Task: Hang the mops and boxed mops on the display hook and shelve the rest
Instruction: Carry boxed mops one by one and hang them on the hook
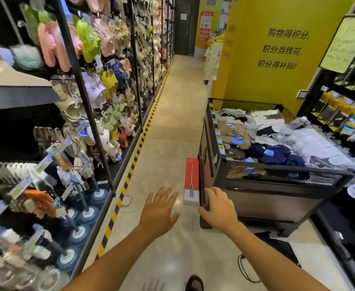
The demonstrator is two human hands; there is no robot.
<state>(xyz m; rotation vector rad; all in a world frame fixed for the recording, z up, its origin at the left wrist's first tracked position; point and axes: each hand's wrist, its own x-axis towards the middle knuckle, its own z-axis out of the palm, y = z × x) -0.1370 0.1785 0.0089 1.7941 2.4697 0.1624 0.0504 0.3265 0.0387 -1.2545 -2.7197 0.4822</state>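
Boxed mop (191,181) stands by the bin (277,169); left hand (160,208) spread, right hand (219,206) gripping a dark edge (203,196).

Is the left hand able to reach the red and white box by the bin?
Probably yes. The left hand is open, just left of the red and white box, with only bare floor between. The right hand grips a dark edge beside it, not blocking.
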